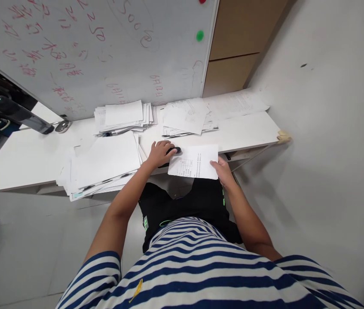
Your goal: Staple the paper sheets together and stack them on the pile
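Near the desk's front edge, my left hand (pixel 160 153) lies over a black stapler (pixel 174 149), its fingers bent across the top and hiding most of it. The left end of some printed paper sheets (pixel 197 159) meets the stapler; whether their corner sits in its jaws I cannot tell. My right hand (pixel 223 171) grips the opposite end of these sheets, thumb on top and fingers beneath. Print and a small table show on the upper sheet, which juts out past the desk edge above my lap.
Paper stacks stand on the white desk (pixel 17 159): a large left stack (pixel 111 156), a back stack (pixel 123 113) and a right stack (pixel 185 116). A computer mouse (pixel 62 125) and a dark bottle (pixel 40 123) are at far left. A whiteboard (pixel 111 56) rises behind.
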